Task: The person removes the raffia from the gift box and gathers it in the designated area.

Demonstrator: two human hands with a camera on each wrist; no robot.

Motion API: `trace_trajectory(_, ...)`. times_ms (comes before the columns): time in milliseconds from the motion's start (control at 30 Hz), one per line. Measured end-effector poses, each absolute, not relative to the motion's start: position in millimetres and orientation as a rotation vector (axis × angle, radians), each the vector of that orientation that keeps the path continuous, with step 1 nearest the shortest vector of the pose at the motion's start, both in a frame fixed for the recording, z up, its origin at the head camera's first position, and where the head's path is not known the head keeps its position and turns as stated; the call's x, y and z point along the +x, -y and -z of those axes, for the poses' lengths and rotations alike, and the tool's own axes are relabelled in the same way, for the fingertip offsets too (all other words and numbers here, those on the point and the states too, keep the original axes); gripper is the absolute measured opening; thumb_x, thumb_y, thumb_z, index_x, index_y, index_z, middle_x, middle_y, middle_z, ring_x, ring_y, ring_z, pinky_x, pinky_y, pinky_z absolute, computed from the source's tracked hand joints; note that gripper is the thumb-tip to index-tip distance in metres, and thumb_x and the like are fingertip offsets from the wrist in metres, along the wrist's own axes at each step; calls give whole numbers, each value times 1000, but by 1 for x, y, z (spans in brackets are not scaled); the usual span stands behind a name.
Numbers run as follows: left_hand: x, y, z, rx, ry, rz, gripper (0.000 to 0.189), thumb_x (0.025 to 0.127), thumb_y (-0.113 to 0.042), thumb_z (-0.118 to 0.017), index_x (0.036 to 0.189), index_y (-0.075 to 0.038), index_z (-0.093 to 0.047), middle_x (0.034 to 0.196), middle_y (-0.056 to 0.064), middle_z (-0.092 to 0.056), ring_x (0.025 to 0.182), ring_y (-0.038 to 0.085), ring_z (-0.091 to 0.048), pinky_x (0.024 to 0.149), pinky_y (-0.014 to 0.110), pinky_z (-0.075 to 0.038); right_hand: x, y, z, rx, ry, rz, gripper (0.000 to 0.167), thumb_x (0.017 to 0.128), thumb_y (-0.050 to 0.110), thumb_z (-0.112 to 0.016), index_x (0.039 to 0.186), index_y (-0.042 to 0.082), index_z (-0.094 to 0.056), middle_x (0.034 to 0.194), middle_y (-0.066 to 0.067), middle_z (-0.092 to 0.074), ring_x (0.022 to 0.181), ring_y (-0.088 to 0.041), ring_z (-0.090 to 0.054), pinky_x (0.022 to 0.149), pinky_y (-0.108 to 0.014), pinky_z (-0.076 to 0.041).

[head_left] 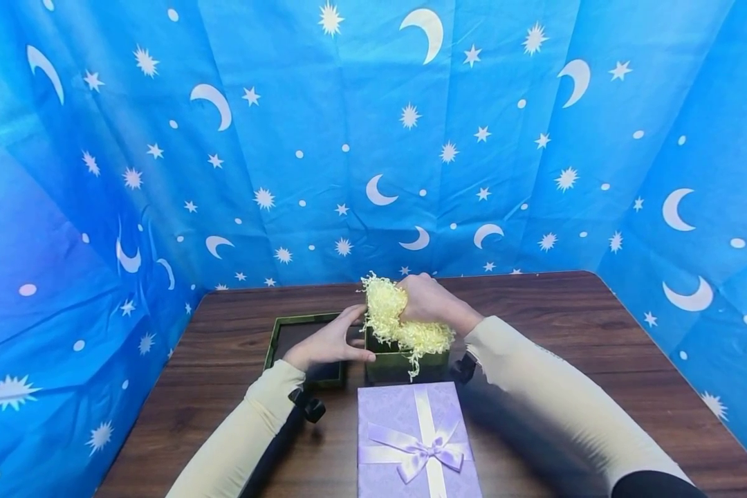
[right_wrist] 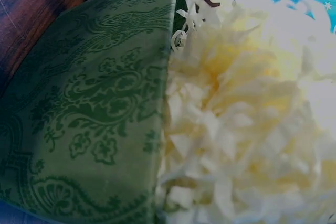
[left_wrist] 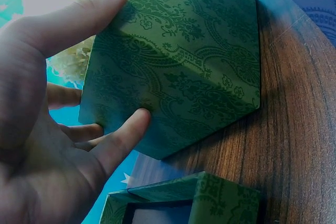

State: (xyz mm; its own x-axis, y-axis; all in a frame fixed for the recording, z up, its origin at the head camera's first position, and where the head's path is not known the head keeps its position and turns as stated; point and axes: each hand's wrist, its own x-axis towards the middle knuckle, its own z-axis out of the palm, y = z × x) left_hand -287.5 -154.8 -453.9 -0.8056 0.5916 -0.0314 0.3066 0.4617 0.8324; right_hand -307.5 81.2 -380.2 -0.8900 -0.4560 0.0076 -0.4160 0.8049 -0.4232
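Note:
A green patterned gift box point(head_left: 404, 366) stands on the table with pale yellow shredded paper point(head_left: 428, 337) heaped in it and spilling over its rim. My left hand point(head_left: 330, 344) rests against the box's left side, its thumb by the near left corner; the left wrist view shows fairly straight fingers touching the patterned wall point(left_wrist: 173, 61). Over the far part of the box, my right hand point(head_left: 432, 301) grips a bunch of the shredded paper, its fingertips hidden. In the right wrist view, the paper point(right_wrist: 247, 108) rises beside the green wall point(right_wrist: 100, 98).
Left of the box lies a green-edged, dark-lined box lid point(head_left: 274, 342), open side up. A lilac gift box point(head_left: 386, 415) with a ribbon bow sits nearer me. Blue star-and-moon cloth point(head_left: 348, 173) surrounds the wooden table point(head_left: 211, 387).

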Motion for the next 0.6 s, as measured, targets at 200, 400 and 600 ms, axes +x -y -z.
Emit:
trace_trajectory(200,-286,154,452,744,-2369,-1287,103,77,-20,-85,155,-12,-18,156,11,-20,141,32,-33,98,32,-51,-308,-84,376,-731,-2913,653,23,65,6,-77,86,12,-71,84,-4,-69,57,-12,-46,52,-24,-42)
trace_trajectory(400,-286,153,451,770,-2357,-1307,102,77,-17,-84,155,-12,-19,156,11,-20,141,33,-31,97,32,-51,-308,-86,371,-714,-2952,623,50,64,9,-78,113,3,-71,127,-14,-65,81,-20,-64,70,-29,-52)
trace_trajectory(600,-286,154,452,766,-2365,-1299,102,78,-19,-84,156,-12,-18,158,11,-17,140,34,-33,97,32,-52,-309,-88,365,-681,-2965,595,50,67,12,-79,116,4,-69,135,-15,-59,123,-36,-55,87,-37,-53)
